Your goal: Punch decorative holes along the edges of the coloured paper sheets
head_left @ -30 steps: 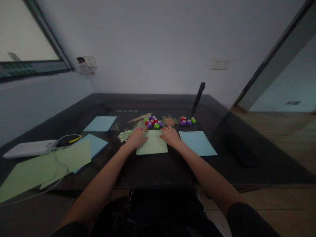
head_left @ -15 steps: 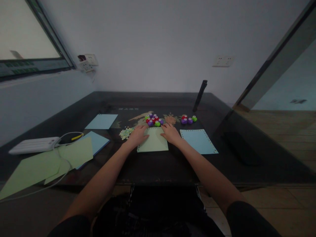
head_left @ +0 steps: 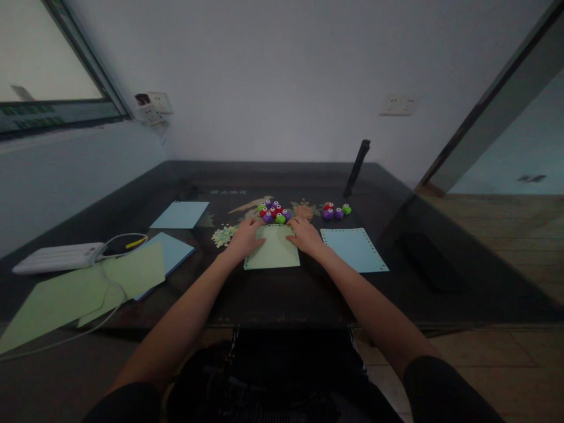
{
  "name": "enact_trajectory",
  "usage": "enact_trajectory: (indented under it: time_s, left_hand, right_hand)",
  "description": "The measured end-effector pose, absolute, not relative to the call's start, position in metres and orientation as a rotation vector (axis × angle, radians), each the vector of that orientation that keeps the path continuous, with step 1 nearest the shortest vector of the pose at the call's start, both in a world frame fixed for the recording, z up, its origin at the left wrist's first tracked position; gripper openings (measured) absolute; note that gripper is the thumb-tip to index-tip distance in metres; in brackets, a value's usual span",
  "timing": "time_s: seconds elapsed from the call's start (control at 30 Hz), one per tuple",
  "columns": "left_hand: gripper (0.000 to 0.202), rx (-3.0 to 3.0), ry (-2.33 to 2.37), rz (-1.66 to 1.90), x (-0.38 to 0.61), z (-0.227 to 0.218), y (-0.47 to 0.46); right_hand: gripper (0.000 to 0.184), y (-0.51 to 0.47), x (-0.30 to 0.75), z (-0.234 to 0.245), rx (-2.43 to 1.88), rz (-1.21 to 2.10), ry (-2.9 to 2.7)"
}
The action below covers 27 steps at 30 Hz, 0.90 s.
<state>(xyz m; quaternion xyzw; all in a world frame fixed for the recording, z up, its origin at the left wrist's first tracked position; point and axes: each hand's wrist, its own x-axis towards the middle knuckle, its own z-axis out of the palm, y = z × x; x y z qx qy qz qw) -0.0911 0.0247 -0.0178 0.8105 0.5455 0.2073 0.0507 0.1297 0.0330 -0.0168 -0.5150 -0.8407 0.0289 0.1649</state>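
Observation:
My left hand (head_left: 244, 237) and my right hand (head_left: 305, 235) both lie on a light green sheet (head_left: 273, 254) with punched holes along its edge, in the middle of the dark table (head_left: 273, 294). The fingers of each hand are stretched flat on the sheet's far corners. Just beyond the sheet sits a cluster of small coloured punches (head_left: 273, 211), purple, red and green. A little heap of paper cut-outs (head_left: 224, 235) lies left of my left hand.
A blue sheet with punched edges (head_left: 353, 249) lies right of my right hand; three more punches (head_left: 335, 211) sit behind it. Blue sheets (head_left: 180, 214) and green sheets (head_left: 88, 288) lie at left with a white power bank (head_left: 57, 257) and cable. A dark upright stand (head_left: 356, 167) is at the back.
Both hands stay on the green sheet with hardly any movement; the view has shifted slightly.

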Motion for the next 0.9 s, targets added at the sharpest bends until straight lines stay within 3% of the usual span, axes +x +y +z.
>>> enact_trajectory:
  time_s: [0.2, 0.5, 0.67, 0.9]
  left_hand:
    - [0.038, 2.467, 1.641, 0.679, -0.091, -0.018, 0.025]
    - [0.023, 2.27, 1.616, 0.915, -0.098, 0.002, 0.024]
    - [0.026, 1.942, 1.48, 1.063, -0.107, 0.011, 0.028]
    - [0.037, 1.466, 1.288, 1.266, -0.101, 0.017, 0.022]
  right_hand:
    - [0.03, 0.035, 0.131, -0.018, -1.392, 0.259, -2.209]
    - [0.023, 0.046, 0.138, -0.02, -1.176, 1.008, -1.642]
    - [0.021, 0.04, 0.144, -0.012, -1.075, 1.262, -1.597]
    - [0.02, 0.037, 0.145, -0.005, -1.038, 1.3, -1.584]
